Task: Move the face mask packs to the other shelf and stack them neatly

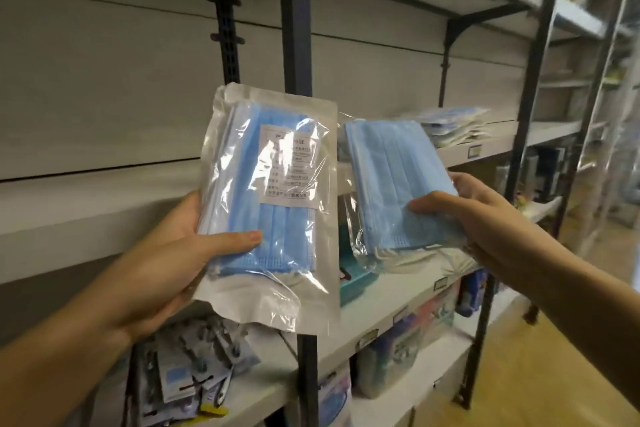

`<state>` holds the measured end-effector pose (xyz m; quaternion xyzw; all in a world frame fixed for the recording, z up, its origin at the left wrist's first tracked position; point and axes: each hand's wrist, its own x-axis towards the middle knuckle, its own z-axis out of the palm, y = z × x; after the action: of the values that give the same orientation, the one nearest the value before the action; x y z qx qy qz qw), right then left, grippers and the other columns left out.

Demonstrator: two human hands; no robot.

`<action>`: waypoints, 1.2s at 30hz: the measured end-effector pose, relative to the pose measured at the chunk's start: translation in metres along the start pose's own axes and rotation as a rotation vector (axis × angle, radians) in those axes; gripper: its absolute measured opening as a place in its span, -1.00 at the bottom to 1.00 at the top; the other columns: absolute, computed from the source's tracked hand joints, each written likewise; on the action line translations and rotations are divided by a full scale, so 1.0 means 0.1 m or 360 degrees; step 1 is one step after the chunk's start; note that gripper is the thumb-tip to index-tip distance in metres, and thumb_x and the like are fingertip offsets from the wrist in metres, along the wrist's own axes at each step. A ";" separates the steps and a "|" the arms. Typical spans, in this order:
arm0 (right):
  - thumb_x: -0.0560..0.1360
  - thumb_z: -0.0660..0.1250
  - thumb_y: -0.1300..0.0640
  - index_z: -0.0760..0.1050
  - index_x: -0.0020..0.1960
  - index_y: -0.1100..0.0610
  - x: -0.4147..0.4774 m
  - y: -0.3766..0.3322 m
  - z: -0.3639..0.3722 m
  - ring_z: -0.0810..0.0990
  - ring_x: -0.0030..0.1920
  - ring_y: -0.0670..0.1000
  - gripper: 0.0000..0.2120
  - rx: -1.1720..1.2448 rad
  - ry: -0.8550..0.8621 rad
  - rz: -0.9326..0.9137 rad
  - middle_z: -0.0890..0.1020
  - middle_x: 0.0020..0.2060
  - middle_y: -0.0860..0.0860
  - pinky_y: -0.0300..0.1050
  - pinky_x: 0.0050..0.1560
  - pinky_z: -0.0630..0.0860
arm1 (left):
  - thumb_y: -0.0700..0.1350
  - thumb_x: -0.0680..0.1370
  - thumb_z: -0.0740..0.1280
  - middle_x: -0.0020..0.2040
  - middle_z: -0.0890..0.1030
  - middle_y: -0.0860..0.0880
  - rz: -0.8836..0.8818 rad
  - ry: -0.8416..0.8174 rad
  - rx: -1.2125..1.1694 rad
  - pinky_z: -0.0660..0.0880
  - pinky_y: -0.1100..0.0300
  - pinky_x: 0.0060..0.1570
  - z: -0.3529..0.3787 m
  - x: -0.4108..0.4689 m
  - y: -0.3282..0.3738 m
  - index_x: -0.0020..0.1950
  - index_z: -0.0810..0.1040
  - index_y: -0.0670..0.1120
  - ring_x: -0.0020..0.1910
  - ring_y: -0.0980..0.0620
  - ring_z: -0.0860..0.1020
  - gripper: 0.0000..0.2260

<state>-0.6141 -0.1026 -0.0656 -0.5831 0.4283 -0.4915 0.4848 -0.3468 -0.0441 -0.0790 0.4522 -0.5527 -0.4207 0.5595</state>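
My left hand (166, 260) grips a clear pack of blue face masks (277, 184) with a white label, held upright in front of the dark shelf post. My right hand (485, 215) holds a second pack of blue masks (394, 184), tilted, thumb on its front. A pile of more mask packs (453, 125) lies on the right-hand shelf (498, 146) behind it. The left-hand shelf (86, 218) at the same height shows bare white board.
A dark upright post (298, 45) divides the two shelf bays. Lower shelves carry boxed goods (408, 340), a teal box (356, 284) and hanging packets (187, 367). Another post (533, 114) stands at the right, with wooden floor (554, 374) beyond.
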 end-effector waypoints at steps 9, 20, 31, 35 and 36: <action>0.40 0.37 0.21 0.27 0.28 0.14 0.51 0.08 -1.01 0.61 -0.22 0.04 -0.50 0.0001 0.0033 0.0014 0.51 0.00 0.12 -0.30 -0.50 0.53 | -0.29 0.42 0.36 -0.08 0.67 -0.01 0.0040 0.0083 0.0064 0.61 0.25 -0.38 0.89 0.81 -0.13 0.20 0.40 0.00 -0.29 0.11 0.68 -0.60; 0.25 0.43 0.11 0.29 0.28 0.11 1.73 0.25 -1.64 0.63 -0.13 0.08 -0.36 -0.0070 -0.0046 0.0015 0.55 0.01 0.12 -0.13 -0.23 0.63 | -0.15 0.32 0.45 -0.32 0.70 0.11 0.0169 0.0187 0.0121 0.55 0.30 -0.49 1.22 1.88 -0.29 0.10 0.44 0.04 -0.37 0.12 0.67 -0.60; 0.33 0.42 0.00 0.39 0.24 0.19 3.24 0.27 -1.72 0.61 -0.25 0.01 -0.45 0.0022 -0.0301 -0.0132 0.63 -0.06 0.15 -0.27 -0.42 0.53 | 0.05 -0.14 0.58 -0.26 0.72 -0.04 0.0170 0.0623 0.0356 0.59 0.18 -0.46 1.15 2.49 -0.20 0.02 0.57 -0.03 -0.29 -0.10 0.69 -0.26; 0.38 0.42 0.05 0.42 0.14 0.19 3.71 0.23 -1.53 0.59 -0.33 -0.06 -0.59 0.0050 -0.0441 -0.0198 0.60 -0.20 0.07 -0.26 -0.36 0.46 | 0.12 -0.28 0.60 -0.26 0.73 -0.03 0.0168 0.0817 0.0467 0.56 0.25 -0.48 1.20 2.51 -0.14 -0.03 0.60 0.00 -0.34 0.00 0.70 -0.18; 0.39 0.42 0.06 0.43 0.10 0.18 3.81 0.20 -1.47 0.60 -0.39 -0.10 -0.64 0.0048 -0.0495 -0.0216 0.60 -0.22 0.06 -0.29 -0.42 0.47 | 0.10 -0.21 0.60 -0.23 0.73 -0.02 0.0174 0.0833 0.0478 0.56 0.26 -0.47 1.23 2.52 -0.14 -0.01 0.60 0.01 -0.32 0.00 0.70 -0.23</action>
<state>-0.7023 -0.4984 -0.0179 -0.6724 0.3002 -0.4334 0.5195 -0.4607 -0.2968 -0.0348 0.5926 -0.4692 -0.1728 0.6315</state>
